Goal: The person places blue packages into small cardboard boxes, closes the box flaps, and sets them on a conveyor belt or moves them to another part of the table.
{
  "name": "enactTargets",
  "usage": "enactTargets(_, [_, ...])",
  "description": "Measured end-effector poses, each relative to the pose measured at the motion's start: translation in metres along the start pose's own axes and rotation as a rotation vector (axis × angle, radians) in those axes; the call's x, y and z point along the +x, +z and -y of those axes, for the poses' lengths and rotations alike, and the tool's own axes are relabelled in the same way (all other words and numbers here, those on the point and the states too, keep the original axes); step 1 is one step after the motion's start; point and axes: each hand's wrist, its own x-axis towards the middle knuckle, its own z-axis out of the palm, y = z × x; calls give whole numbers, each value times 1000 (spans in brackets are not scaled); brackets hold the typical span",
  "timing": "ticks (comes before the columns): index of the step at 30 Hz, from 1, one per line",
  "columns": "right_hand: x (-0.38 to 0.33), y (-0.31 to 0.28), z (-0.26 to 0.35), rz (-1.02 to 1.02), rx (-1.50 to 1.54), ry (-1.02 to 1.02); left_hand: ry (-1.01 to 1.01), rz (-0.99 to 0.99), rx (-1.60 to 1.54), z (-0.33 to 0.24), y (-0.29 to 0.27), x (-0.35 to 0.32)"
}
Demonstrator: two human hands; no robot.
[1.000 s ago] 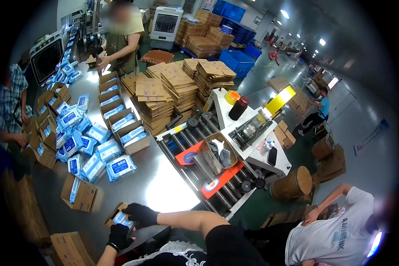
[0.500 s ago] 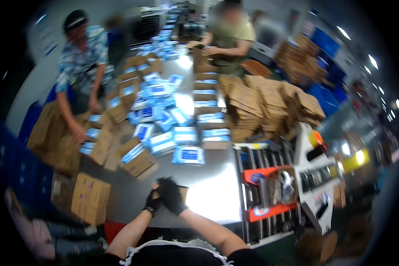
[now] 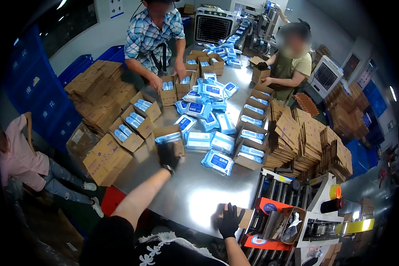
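My left hand [image 3: 167,155], in a black glove, reaches far out and is at the near side of an open cardboard box [image 3: 168,131] that has blue wipes packs in it. Motion blur smears its fingers, so its grip cannot be made out. Close to the table's front edge, my right hand [image 3: 229,221], also black-gloved, lies with fingers spread on a small brown cardboard piece [image 3: 244,217], possibly a closed carton, beside the roller machine. A blue-and-white wipes pack [image 3: 217,162] lies flat between the two hands. More wipes packs [image 3: 212,91] are heaped beyond it on the metal table [image 3: 181,195].
Open filled boxes [image 3: 133,123] line the left side, others [image 3: 252,135] the right. Flat cartons [image 3: 297,133] are stacked by the roller machine [image 3: 270,208]. Two co-workers [image 3: 157,42] [image 3: 292,66] handle boxes across the table. Another person [image 3: 29,150] stands at left.
My hands, together near the table's front edge before, are now apart: the left has gone out to the open box, the right toward the roller machine. The whole view has turned.
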Motion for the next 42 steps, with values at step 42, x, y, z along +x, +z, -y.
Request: enactTargets(42, [105, 25, 162, -9, 269, -276, -256, 319, -488, 45, -60, -169])
